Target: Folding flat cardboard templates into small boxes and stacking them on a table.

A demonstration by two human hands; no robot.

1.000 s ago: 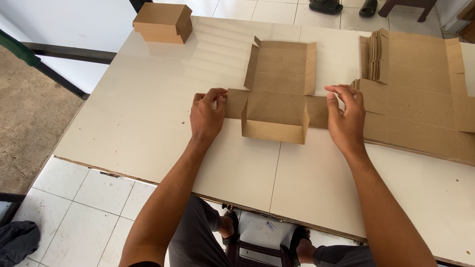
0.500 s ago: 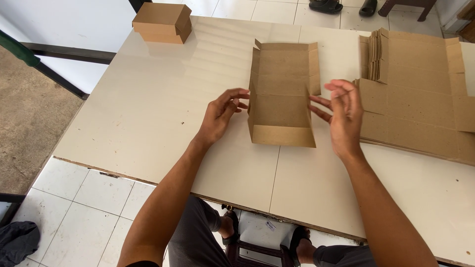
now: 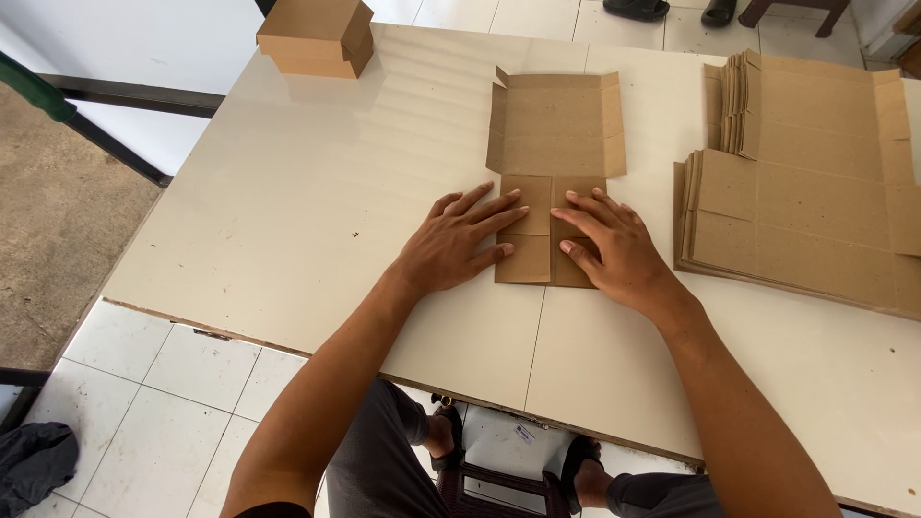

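A brown cardboard box blank (image 3: 555,129) lies flat on the pale table (image 3: 288,221). Its two near side flaps are folded inward and meet at a seam in the middle. My left hand (image 3: 459,243) lies flat, fingers spread, pressing down the left flap. My right hand (image 3: 610,245) does the same on the right flap. The far part of the blank shows low raised edges along its sides. Neither hand grips anything.
A stack of unfolded brown blanks (image 3: 806,192) lies at the right of the table. Finished closed boxes (image 3: 317,36) are stacked at the far left corner. The table's near edge (image 3: 460,393) runs over my knees. Tiled floor lies below, with dark cloth (image 3: 34,460) at lower left.
The blank's side flaps, held open a second ago, have been folded inward. Both hands moved together and now press them flat at the near end.
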